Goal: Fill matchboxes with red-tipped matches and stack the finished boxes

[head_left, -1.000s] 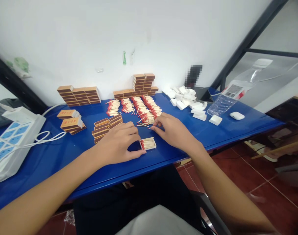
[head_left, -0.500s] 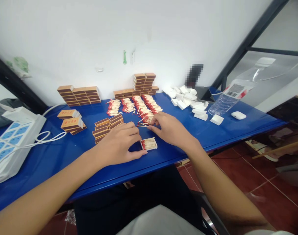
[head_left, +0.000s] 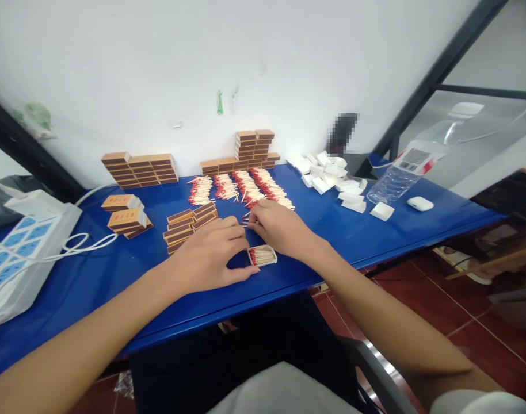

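Observation:
A small white matchbox tray (head_left: 265, 255), partly filled with red-headed matches, lies near the table's front edge. My left hand (head_left: 213, 253) curves round its left end, thumb at the near side and fingers at the far corner. Just beyond the tray, my right hand (head_left: 280, 230) is closed in a pinch at loose matches at the near end of the match rows; its fingertips partly hide what they hold. Several rows of loose matches (head_left: 246, 187) lie behind it. Beside my left hand, matchbox sleeves (head_left: 189, 224) with brown striking sides are lined up, partly covered by my fingers.
Stacked matchboxes (head_left: 140, 171) stand along the wall, with another stack (head_left: 254, 146) behind the matches. Closed boxes (head_left: 127, 218) lie left. White trays (head_left: 326, 172) are piled right, near a plastic bottle (head_left: 412, 164) and white case (head_left: 420, 203). A power strip (head_left: 25, 253) with cables occupies the left.
My right hand has moved left and slightly nearer, so its fingertips are now just behind the tray. My left hand and the tray stay nearly where they were.

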Available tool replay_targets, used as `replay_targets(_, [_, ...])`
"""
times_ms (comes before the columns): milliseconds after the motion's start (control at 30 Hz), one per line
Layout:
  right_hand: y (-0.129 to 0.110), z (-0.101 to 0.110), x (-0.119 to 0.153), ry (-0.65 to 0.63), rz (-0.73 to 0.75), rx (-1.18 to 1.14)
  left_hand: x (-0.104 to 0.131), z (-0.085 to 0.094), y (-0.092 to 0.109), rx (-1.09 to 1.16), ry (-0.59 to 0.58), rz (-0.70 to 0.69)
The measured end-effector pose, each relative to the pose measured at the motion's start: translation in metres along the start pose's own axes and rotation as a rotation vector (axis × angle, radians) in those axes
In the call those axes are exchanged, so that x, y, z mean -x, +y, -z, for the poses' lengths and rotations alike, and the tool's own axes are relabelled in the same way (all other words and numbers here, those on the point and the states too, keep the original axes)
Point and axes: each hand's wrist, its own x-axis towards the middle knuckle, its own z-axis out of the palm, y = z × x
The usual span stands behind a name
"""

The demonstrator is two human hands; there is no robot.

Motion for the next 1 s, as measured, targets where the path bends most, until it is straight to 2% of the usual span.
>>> replay_targets(167, [0.004, 0.001, -0.001, 0.058, -0.011, -0.020, 0.000, 0.000, 0.001, -0.005, -0.001, -0.007])
replay_targets(400, [-0.003, 0.004, -0.007, -0.048, -0.067, 0.065, 0.000, 0.001, 0.000, 0.012, 0.002, -0.004])
replay_targets(800, [0.000, -0.001, -0.004, -0.020, -0.021, 0.010, 0.000, 0.000, 0.000, 0.018, 0.016, -0.013])
replay_targets(1000, [0.003, -0.002, -0.004, -0.077, 0.008, -0.002, 0.000, 0.000, -0.001, 0.024, 0.014, -0.009])
